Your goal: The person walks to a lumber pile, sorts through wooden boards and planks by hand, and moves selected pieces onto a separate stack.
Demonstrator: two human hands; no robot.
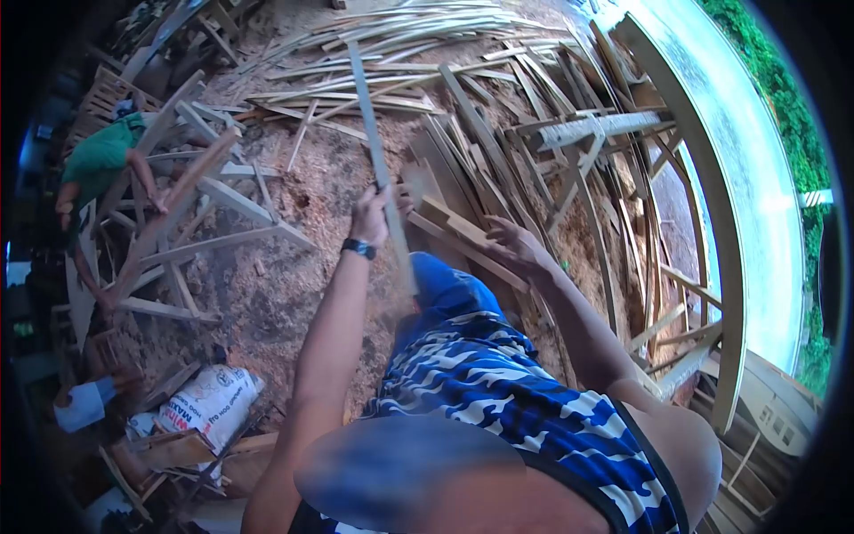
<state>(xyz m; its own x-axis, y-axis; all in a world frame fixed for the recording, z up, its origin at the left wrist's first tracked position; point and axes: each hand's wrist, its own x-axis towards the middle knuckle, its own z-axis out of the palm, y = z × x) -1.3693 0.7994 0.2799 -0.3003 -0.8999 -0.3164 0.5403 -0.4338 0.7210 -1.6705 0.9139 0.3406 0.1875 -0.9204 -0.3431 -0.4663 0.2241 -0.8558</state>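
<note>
My left hand (374,216), with a dark watch at its wrist, is closed around a long, thin, flat strip (366,116). The strip runs from the wood pile down past my hand toward my legs. My right hand (518,247) is beside a short wooden board (463,233), with its fingers apart and its fingertips near the board's edge; whether they touch it is unclear. The board lies slanted in front of my knees.
Long wooden strips (400,69) and boards (471,156) are heaped ahead and to the right. At left, a person in a green shirt (105,158) bends over wooden frames (236,200). A printed sack (209,405) lies at the lower left on sawdust-covered ground (294,329).
</note>
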